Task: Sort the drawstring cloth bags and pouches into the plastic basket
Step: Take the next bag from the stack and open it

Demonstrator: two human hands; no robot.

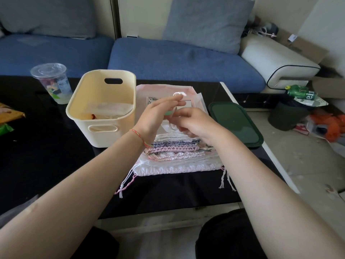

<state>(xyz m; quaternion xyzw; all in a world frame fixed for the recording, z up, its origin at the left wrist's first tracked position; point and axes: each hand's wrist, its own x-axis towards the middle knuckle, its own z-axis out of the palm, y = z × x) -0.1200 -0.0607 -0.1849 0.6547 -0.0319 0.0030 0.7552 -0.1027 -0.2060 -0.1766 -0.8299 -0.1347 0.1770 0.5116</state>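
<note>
A cream plastic basket [104, 135] stands on the black table, left of centre, with a pale pouch [110, 108] lying inside. To its right lies a flat stack of drawstring cloth bags [177, 156] in white, pink and dark prints, their cords trailing toward me. Above this stack my left hand [155, 116] and my right hand [196, 124] meet. Together they pinch a small clear item [170, 116] with a green part and a thin loop. What it is exactly I cannot tell. My fingers hide most of it.
A dark green lid [237, 124] lies right of the stack near the table edge. A lidded plastic cup [52, 81] stands left of the basket, and a snack packet [9, 113] lies at the far left. A blue sofa runs behind; a bin [285, 118] stands on the floor.
</note>
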